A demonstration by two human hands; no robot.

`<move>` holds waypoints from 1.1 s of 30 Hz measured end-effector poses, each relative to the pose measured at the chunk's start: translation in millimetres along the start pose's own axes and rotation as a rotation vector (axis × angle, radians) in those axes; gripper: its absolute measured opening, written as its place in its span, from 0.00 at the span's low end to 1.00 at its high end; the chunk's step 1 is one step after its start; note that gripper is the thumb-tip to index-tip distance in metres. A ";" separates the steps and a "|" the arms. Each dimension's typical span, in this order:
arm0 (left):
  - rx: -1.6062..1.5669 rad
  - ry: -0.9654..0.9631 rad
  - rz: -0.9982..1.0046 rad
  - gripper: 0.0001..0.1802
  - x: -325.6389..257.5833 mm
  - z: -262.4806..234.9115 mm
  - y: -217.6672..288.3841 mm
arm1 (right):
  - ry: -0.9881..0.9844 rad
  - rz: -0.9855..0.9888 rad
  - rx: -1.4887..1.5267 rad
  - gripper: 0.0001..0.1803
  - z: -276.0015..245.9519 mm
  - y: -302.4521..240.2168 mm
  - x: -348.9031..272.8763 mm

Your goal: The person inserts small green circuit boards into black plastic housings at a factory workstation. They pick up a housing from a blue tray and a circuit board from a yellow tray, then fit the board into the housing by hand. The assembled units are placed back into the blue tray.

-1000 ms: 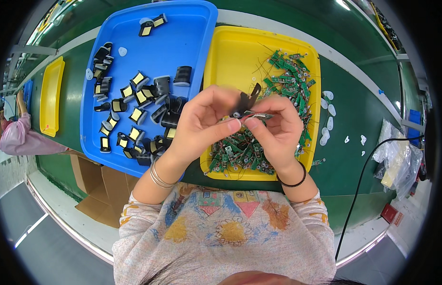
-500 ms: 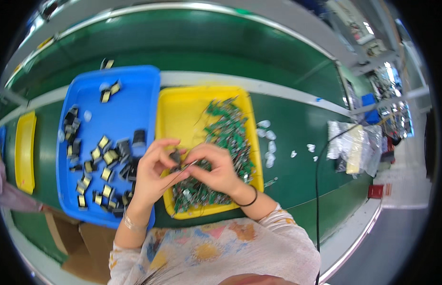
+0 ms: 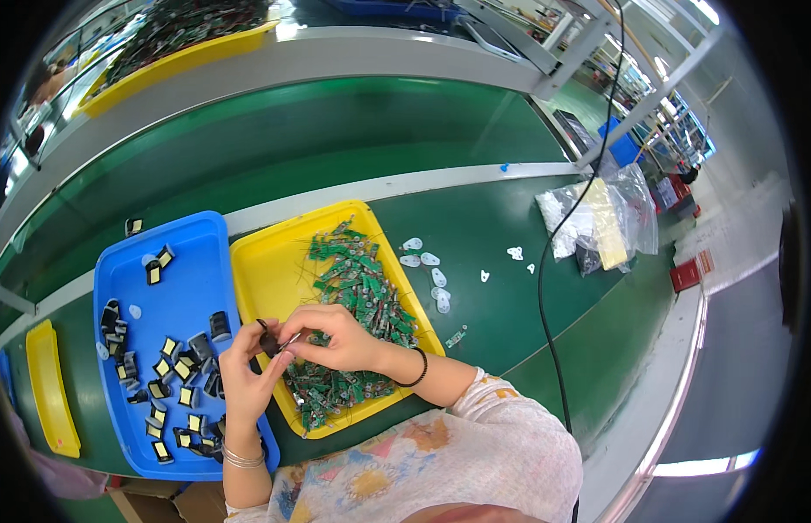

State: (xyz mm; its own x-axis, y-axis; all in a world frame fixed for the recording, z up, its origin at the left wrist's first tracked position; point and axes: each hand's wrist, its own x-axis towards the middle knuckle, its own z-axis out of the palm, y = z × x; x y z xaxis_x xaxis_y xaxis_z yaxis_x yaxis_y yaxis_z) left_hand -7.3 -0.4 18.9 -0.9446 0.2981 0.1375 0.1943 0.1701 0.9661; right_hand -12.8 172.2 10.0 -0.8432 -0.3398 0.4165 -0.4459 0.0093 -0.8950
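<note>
My left hand [image 3: 247, 376] is closed, its fingertips pinching a small black housing [image 3: 268, 343]. My right hand [image 3: 342, 341] meets it with thumb and forefinger pressed together on a thin narrow piece [image 3: 290, 340], whose kind is too small to make out. The piece touches or nearly touches the housing; fingers hide the join. Both hands are above the near left part of a yellow tray [image 3: 251, 277], which holds many narrow green circuit boards [image 3: 357, 283] with fine wires. To the left, a blue tray [image 3: 166, 253] carries scattered black housings with pale yellow faces [image 3: 187, 397].
Clear plastic pieces [image 3: 438, 277] and small white pieces [image 3: 515, 253] lie on the green table, right of the yellow tray. One loose circuit board [image 3: 457, 336] is nearby. Plastic bags [image 3: 607, 222] sit at the far right. A black cable [image 3: 545, 305] hangs across. Another yellow tray [image 3: 52, 392] is far left.
The view has swung, so the trays appear lower and further left. My hands remain together over the yellow tray, with the black housing still in the left fingertips.
</note>
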 end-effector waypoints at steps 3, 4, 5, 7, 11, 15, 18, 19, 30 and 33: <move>-0.125 0.012 0.004 0.17 -2.1 0.0 -3.0 | -0.034 -0.017 0.001 0.07 -2.6 -3.3 0.2; -0.153 0.030 0.001 0.17 -2.7 -0.4 -4.6 | -0.030 -0.019 0.010 0.07 -2.3 -3.8 0.4; -0.169 0.046 -0.011 0.17 -2.6 -0.1 -4.3 | -0.022 -0.018 0.021 0.08 -2.0 -3.4 0.2; -0.203 0.078 -0.037 0.17 -1.9 0.5 -2.8 | -0.007 -0.014 0.041 0.09 -2.8 -2.2 -0.8; -0.209 0.160 -0.040 0.16 -1.5 4.4 -2.7 | 0.006 -0.026 -0.008 0.10 -3.6 -1.3 0.8; -0.163 0.151 -0.038 0.17 -1.6 4.8 -6.6 | 0.046 -0.092 -0.181 0.07 -6.1 3.7 1.8; 0.194 0.101 -0.103 0.21 3.6 4.2 -0.7 | 0.097 -0.067 -0.219 0.05 -6.6 7.0 1.8; 0.375 0.091 -0.144 0.21 3.2 1.9 4.5 | 0.083 0.002 -0.219 0.05 -3.9 5.5 2.3; 0.327 0.169 0.228 0.14 5.7 -6.0 -10.5 | 0.010 0.470 0.550 0.07 -6.9 6.6 -0.4; -0.093 0.218 0.149 0.13 3.5 -0.6 -15.7 | -0.034 0.482 0.544 0.07 -5.7 5.6 -0.5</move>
State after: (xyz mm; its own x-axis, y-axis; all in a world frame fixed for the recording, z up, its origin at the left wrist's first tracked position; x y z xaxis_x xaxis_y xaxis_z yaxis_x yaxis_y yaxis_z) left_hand -13.8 -2.5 4.3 -0.9439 0.1026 0.3140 0.3201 0.0497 0.9461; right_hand -16.7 177.8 5.7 -0.8946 -0.4450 -0.0412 0.1924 -0.3003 -0.9342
